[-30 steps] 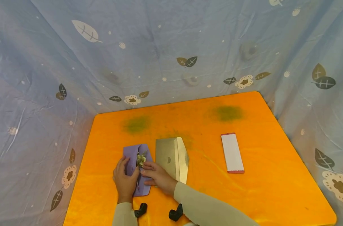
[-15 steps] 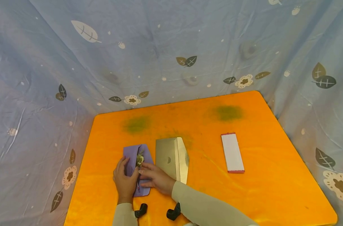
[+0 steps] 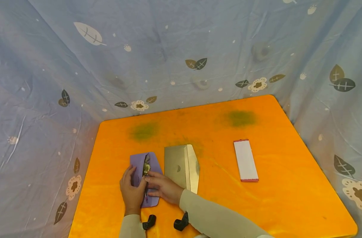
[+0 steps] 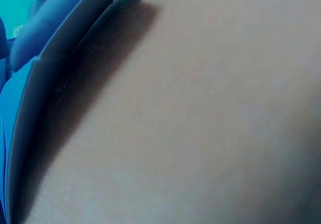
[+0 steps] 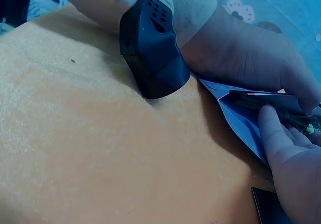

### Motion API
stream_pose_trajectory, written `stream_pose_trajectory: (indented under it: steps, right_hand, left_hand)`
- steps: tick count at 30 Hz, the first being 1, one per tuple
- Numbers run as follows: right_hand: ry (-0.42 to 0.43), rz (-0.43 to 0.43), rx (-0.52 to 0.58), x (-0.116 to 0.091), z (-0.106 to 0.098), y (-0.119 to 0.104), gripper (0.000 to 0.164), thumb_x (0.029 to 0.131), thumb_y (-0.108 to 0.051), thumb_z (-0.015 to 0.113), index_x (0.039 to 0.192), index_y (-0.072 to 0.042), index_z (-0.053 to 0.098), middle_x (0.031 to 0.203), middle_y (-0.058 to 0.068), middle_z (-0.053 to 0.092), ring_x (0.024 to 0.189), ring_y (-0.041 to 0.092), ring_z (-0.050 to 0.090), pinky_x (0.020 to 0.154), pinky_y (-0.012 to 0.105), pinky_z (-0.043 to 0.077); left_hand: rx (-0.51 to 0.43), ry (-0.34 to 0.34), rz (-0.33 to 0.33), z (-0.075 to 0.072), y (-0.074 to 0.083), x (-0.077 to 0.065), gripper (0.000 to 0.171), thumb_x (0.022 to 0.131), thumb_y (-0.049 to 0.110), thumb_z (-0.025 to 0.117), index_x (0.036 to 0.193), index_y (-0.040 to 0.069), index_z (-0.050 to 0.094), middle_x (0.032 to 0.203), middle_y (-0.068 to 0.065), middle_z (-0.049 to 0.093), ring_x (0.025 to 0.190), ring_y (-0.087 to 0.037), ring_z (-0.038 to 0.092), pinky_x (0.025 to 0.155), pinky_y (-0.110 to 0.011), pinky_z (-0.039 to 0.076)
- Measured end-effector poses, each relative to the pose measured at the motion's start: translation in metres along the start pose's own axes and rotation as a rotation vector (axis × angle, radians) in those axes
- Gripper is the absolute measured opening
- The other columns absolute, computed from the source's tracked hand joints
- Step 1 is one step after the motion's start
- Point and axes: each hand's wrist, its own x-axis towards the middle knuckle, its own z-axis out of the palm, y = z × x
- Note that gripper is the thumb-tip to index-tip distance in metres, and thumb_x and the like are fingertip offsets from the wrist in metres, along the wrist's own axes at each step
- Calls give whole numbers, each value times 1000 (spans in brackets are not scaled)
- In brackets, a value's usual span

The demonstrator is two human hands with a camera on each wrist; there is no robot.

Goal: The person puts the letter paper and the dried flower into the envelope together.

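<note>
**Flowers (image 3: 146, 169) lie in the mouth of a purple envelope (image 3: 136, 160)**

The purple envelope lies on the near left part of the orange table (image 3: 210, 132), its long mouth running near to far and its flap (image 3: 156, 162) spread open to the right. The flowers sit in that mouth, pale heads toward the far end, and a thin stem (image 3: 145, 197) shows at the near end.

The left hand (image 3: 132, 190) grips the purple envelope from its left side, fingers over the pocket and thumb bent at the mouth. The right hand (image 3: 167, 187) comes in from the right with its fingers extended and loosely spread; it touches the flowers at the mouth without clenching.

Just right of the purple envelope lies a gold envelope (image 3: 175, 158), flap also opened to the right; the right hand and its sleeve (image 3: 219, 211) cover part of its near end. Well apart, farther right, lies a white strip (image 3: 246, 160) with red ends. A black device (image 3: 149, 222) sits by the left wrist and a black mount (image 3: 181, 222) by the right. A leaf-patterned curtain (image 3: 169, 39) stands behind the table's far edge.
</note>
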Motion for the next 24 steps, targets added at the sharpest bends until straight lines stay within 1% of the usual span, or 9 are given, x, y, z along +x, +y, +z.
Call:
stream_pose_trajectory:
  steps: [4, 13, 19, 24]
  right_hand:
    - [-3, 4, -6, 2, 1, 0, 81, 111, -32, 60, 171, 4, 20, 166, 18, 41, 145, 35, 48, 115, 55, 43]
    - [-13, 21, 12, 8, 2, 1, 82, 112, -33, 59, 171, 6, 18, 167, 19, 39, 145, 36, 49, 117, 57, 40]
    - [-18, 30, 17, 11, 2, 0, 83, 112, -34, 59, 171, 5, 17, 169, 18, 35, 140, 30, 53, 116, 55, 41]
    - [-21, 24, 19, 13, 2, 0, 81, 111, -35, 61, 170, 5, 21, 166, 16, 40, 134, 27, 57, 115, 55, 42]
  left_hand:
    - [4, 3, 7, 1, 0, 0, 55, 83, 5, 87, 137, 1, 73, 151, -17, 63, 133, -45, 53, 110, -24, 31]
    - [13, -5, -12, 0, 2, 0, 55, 84, 6, 86, 137, 1, 73, 152, -15, 62, 135, -44, 52, 112, -26, 31]
    - [8, -6, -6, 0, 0, 0, 54, 85, 6, 86, 136, 2, 73, 151, -15, 63, 135, -44, 53, 111, -30, 33]
    - [2, -2, 3, 0, -1, 0, 53, 85, 7, 86, 136, 3, 74, 151, -14, 63, 135, -44, 53, 111, -27, 31]
